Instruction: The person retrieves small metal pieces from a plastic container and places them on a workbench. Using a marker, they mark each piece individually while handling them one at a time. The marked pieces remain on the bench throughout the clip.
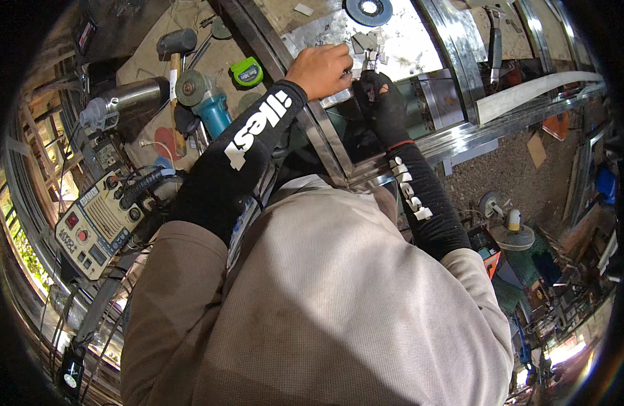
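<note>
My left hand (320,72) is bare, with its fingers curled together above a pale metal sheet (410,51). Whatever they pinch is too small to make out. Close to its right, my right hand (385,107) wears a dark glove, and its fingers are bent inward too, their grip hidden. Several small grey metal pieces (364,43) lie just beyond both hands. A round abrasive flap disc (369,9) rests farther off on the sheet. Both hands are inside a frame of shiny square metal tubes (329,139), and my left wrist crosses one tube.
On the left lie a green tape measure (246,72), an angle grinder (213,114) and a black-headed mallet (177,44). A welding machine (95,227) with cables stands at lower left. A curved pale metal strip (539,93) crosses the frame at right. Another disc tool (515,237) sits lower right.
</note>
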